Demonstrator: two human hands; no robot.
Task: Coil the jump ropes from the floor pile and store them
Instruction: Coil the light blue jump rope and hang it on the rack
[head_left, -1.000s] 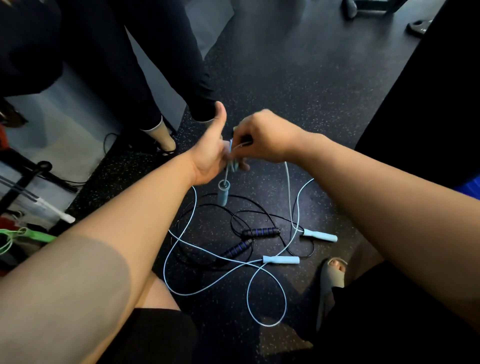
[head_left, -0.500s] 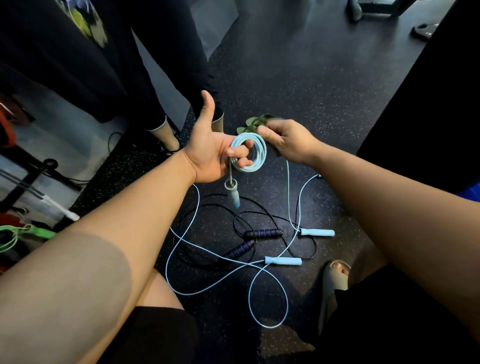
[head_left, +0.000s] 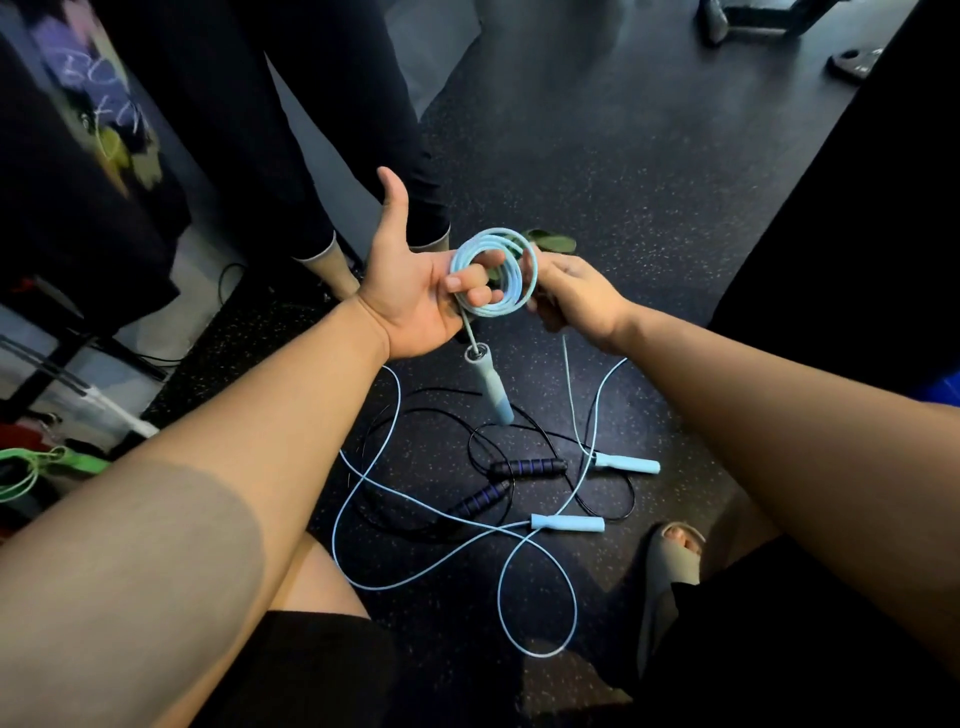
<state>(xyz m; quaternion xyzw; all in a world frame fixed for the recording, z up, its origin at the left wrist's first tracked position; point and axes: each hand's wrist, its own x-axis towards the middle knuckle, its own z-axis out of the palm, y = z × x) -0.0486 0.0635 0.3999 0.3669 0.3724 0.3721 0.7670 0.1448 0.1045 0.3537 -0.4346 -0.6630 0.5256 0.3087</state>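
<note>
The coil (head_left: 493, 275) is growing on the left hand (head_left: 415, 296), fingers hooked through it, as the right hand (head_left: 571, 296), pinching rope at three o'clock, is feeding another loop, so more is left on the floor (head_left: 649, 182).

A second ago the left hand (head_left: 415, 291) and right hand (head_left: 576, 299) were pressed together above the hanging blue handle (head_left: 491, 384), hiding the rope between them; now they have drawn apart and a coil (head_left: 493, 275) of several light blue turns shows around the left fingers (head_left: 475, 280). The left palm has turned up and opened, thumb raised, while the right hand has shifted to the coil's right edge, pinching the rope there. The hanging blue handle now dangles lower below the coil.
</note>
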